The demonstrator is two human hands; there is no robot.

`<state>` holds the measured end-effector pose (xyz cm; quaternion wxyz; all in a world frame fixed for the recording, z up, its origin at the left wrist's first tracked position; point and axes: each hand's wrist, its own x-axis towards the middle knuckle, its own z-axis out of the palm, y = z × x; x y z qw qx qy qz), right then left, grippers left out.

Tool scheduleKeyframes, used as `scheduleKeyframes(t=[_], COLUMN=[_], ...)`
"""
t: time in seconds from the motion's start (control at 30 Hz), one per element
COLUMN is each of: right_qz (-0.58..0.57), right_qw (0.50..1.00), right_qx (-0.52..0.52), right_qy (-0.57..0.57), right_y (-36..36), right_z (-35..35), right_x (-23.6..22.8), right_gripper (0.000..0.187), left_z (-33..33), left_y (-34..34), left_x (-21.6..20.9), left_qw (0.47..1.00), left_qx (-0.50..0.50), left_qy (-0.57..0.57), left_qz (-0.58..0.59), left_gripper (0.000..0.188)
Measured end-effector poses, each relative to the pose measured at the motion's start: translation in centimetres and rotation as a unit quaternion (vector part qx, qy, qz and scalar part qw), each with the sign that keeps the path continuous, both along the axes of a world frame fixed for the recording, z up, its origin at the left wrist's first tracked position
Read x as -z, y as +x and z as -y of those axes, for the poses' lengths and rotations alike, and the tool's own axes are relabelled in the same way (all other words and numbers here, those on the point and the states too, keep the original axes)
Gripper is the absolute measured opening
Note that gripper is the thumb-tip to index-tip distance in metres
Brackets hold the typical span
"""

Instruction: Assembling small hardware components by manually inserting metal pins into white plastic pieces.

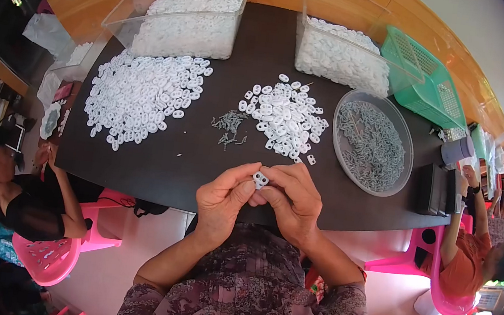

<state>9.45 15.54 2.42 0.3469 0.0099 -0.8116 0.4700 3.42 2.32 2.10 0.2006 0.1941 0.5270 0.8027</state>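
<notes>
Between the fingertips of both hands is a small white plastic piece with two dark round holes (259, 179), held over the table's near edge. My left hand (224, 193) pinches it from the left, thumb and forefinger closed. My right hand (292, 197) grips it from the other side with fingers curled. Just beyond the hands lies a loose pile of small white two-holed pieces (284, 116). Left of that pile is a little heap of grey screws (229, 120). A larger spread of white oval pieces (141, 92) covers the table's left part.
Two clear bins (236, 31) (299, 51) full of white pieces stand at the back. On the right are a round tub (408, 166) of grey screws, a green basket (429, 78) and a black box (433, 190). One person sits at each side on pink chairs (61, 254).
</notes>
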Motion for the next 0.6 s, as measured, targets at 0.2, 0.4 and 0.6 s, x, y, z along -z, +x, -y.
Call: scheduleKeyframes(t=[0.2,0.4,0.6], right_qz=[0.016,0.044,0.023], right_qw=[0.998,0.988,0.989], right_qx=[-0.002,-0.002,-0.014], right_qy=[-0.057,-0.149,-0.147], right_y=[0.3,0.4,-0.1], right_z=[-0.4,-0.4,-0.1], right_x=[-0.2,-0.2,-0.3], right_gripper=[0.027,0.022,0.030], left_z=[-0.3,-1.0,-1.5], left_y=[-0.7,-1.0,-0.7], left_x=[0.3,0.7,0.3], left_qw=[0.996,0.995,1.000], left_qx=[0.031,0.028,-0.001], left_qy=[-0.039,-0.051,-0.013], left_qz=[-0.070,-0.086,-0.028], left_gripper=[0.027,0.028,0.026])
